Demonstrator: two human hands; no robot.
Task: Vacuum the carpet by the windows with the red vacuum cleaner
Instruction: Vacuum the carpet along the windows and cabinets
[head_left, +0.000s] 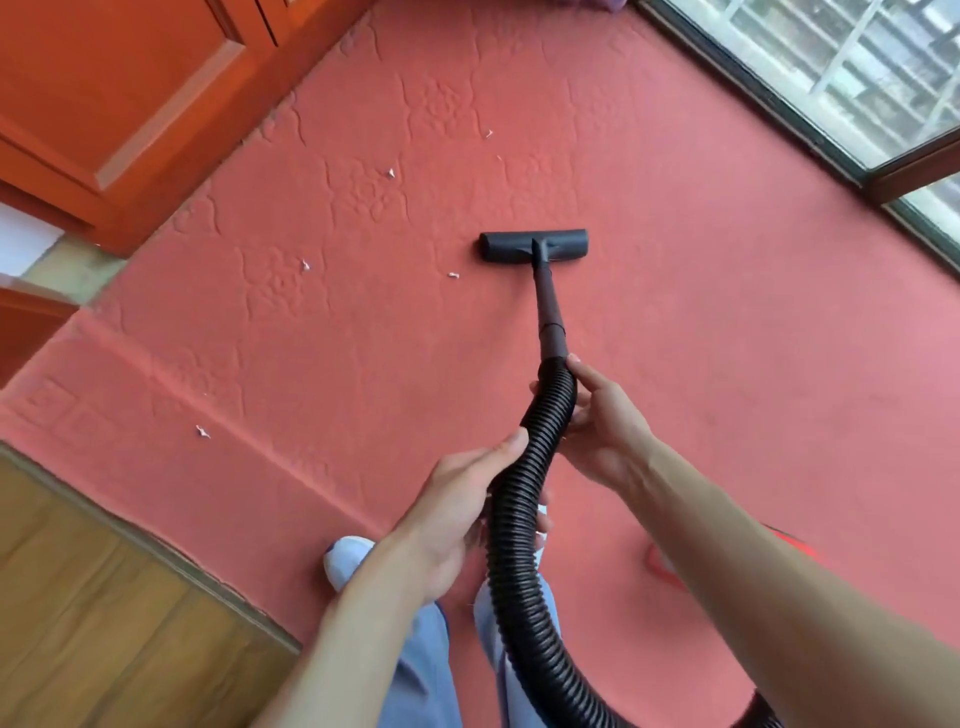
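Two hands on the black hose (514, 519), red carpet (675, 312) by the windows (831, 67).
I see left hand (457, 499) and right hand (602, 421) curled round it; wand (548, 306) points away, head (532, 246) crosswise on carpet.

orange-red wooden cabinet (130, 104) upper left; wood floor (104, 623) lower left; daylit window (857, 78) upper right

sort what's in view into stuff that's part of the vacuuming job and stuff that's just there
Part of the job:
black floor nozzle
wand
ribbed hose, gripped by left hand and right hand
red carpet
white paper scraps scattered on it

Just there:
orange wooden cupboard
wood floor
white shoe
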